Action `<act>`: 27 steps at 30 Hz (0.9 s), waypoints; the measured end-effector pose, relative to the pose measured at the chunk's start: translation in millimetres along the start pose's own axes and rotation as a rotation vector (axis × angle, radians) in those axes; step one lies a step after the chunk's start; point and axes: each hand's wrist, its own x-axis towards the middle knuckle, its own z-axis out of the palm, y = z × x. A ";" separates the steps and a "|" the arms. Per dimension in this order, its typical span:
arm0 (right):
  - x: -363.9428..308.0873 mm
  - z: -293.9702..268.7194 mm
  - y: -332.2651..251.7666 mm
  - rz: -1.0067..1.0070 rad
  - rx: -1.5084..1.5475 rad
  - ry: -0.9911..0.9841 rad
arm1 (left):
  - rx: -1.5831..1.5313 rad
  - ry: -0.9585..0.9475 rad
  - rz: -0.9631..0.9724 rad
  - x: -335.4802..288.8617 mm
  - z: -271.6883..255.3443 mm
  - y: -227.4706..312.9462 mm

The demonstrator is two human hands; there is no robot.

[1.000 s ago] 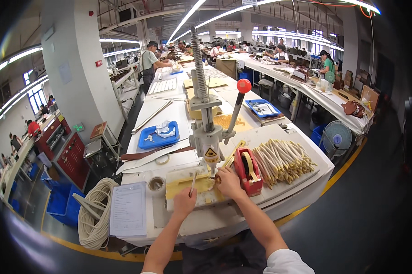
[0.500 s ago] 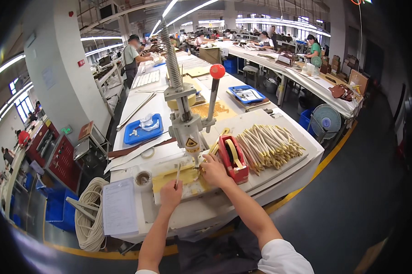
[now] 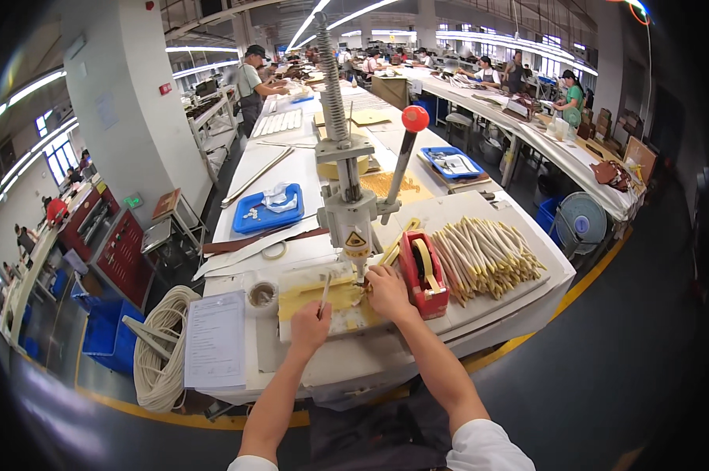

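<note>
My left hand [image 3: 310, 326] is closed around a short, pale, stick-like cord piece [image 3: 325, 293] that stands up from my fingers. It is over the near side of a yellow-covered plate [image 3: 299, 297] at the base of a hand press [image 3: 353, 210]. Close beside the press tip, my right hand [image 3: 387, 292] has its fingers curled and pressed together; anything between them is hidden. A red tape dispenser [image 3: 426, 276] with a pale tape roll is just right of that hand. Beyond it lies a heap of pale cord pieces [image 3: 489, 259] with yellow ends.
The press lever has a red ball knob [image 3: 415, 118]. A blue tray [image 3: 268, 209] holds small white pieces; another blue tray [image 3: 452, 162] stands farther right. A tape roll [image 3: 262, 295] and a printed sheet [image 3: 215, 339] lie left. A cord coil [image 3: 163, 351] hangs beside the table.
The view has shifted, so the table and press appear farther right. Both hands keep nearly the same places by the press, and the left still holds the cord piece.
</note>
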 end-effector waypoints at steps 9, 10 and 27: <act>-8.8 2.2 5.3 -0.095 -0.033 0.126 | -0.028 -0.006 -0.005 -1.4 -5.6 3.2; -11.7 2.5 6.9 -0.156 -0.081 0.177 | -0.052 -0.016 -0.011 -0.5 -8.3 4.9; -83.2 -107.5 -106.6 0.250 1.470 -0.100 | -1.069 -0.093 -0.486 -123.8 -76.8 94.4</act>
